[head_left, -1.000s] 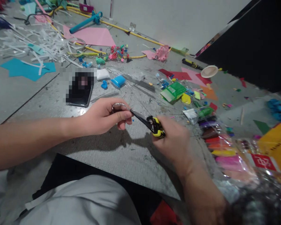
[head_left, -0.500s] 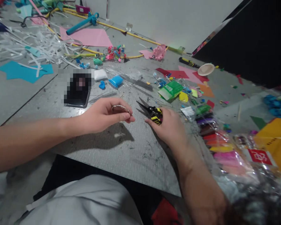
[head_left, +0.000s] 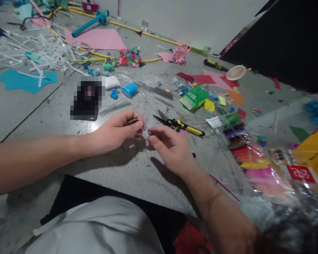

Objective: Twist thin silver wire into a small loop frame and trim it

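Note:
My left hand (head_left: pixel 122 128) pinches a small ring of thin silvery wire (head_left: pixel 139 132) between thumb and fingers, just above the grey table. Close to the ring's right side is my right hand (head_left: pixel 172 148), its thumb and index finger slightly apart and half curled, with nothing visible between them. Just beyond the right hand, scissors (head_left: pixel 176 124) with black blades and black-and-yellow handles lie on the table, blades parted and pointing left. Loose straight wires (head_left: pixel 115 108) lie past the left hand.
A phone (head_left: pixel 86 100), partly pixelated, lies beyond my left forearm. Blue (head_left: pixel 129 89) and green packets (head_left: pixel 194 99) sit farther back. Bags of coloured clay (head_left: pixel 254 165) lie at right, white paper strips (head_left: pixel 39 53) at far left. The table's front edge is by my lap.
My right hand has let go of the scissors, now lying on the table, and has moved left toward the wire ring. My left hand still holds the ring, slightly turned.

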A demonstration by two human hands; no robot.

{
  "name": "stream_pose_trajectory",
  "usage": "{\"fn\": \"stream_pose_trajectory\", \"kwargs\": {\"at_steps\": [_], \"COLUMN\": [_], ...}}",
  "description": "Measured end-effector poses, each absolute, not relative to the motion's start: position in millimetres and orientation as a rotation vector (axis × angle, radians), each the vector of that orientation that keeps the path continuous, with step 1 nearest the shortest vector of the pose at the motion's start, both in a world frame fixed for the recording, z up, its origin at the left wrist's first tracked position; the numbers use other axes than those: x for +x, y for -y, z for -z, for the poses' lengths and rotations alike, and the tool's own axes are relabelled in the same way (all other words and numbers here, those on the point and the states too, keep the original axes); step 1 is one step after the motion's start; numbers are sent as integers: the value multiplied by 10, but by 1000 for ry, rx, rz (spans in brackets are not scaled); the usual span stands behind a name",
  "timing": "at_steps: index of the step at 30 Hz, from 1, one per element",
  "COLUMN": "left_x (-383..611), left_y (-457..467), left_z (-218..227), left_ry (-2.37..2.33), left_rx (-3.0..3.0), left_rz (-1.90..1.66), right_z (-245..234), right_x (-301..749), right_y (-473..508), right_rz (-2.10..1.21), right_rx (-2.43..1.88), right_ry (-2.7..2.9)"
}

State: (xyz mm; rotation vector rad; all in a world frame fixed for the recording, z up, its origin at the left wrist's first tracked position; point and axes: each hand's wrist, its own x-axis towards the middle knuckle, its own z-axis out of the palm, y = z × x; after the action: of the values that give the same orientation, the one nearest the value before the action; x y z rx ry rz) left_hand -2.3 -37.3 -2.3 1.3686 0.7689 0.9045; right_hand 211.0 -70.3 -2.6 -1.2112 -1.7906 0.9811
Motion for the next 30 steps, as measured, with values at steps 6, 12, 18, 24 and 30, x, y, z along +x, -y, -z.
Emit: {"fn": "stream_pose_trajectory", "kwargs": {"at_steps": [6, 12, 18, 24, 30], "left_x": [8, -9, 1, 0, -35], "left_y": [423, 440, 425, 406, 349], "left_z": [67, 21, -30, -37, -15], "left_ry": [-812, -847, -923, -975, -996], "left_rx": [1450, 1587, 1496, 1331, 1294], "left_rz": [-918, -873, -727, -670, -596], "right_z": [49, -57, -76, -71, -6], "right_x": [1973, 2063, 2104, 2139, 2105], "right_y": [713, 713, 713, 684, 669], "right_rz": [-848, -786, -836, -922, -1027], "right_rx": [-1235, -1320, -1358, -1338, -1347], "right_ry": [1808, 1762, 1714, 1646, 1612]}}
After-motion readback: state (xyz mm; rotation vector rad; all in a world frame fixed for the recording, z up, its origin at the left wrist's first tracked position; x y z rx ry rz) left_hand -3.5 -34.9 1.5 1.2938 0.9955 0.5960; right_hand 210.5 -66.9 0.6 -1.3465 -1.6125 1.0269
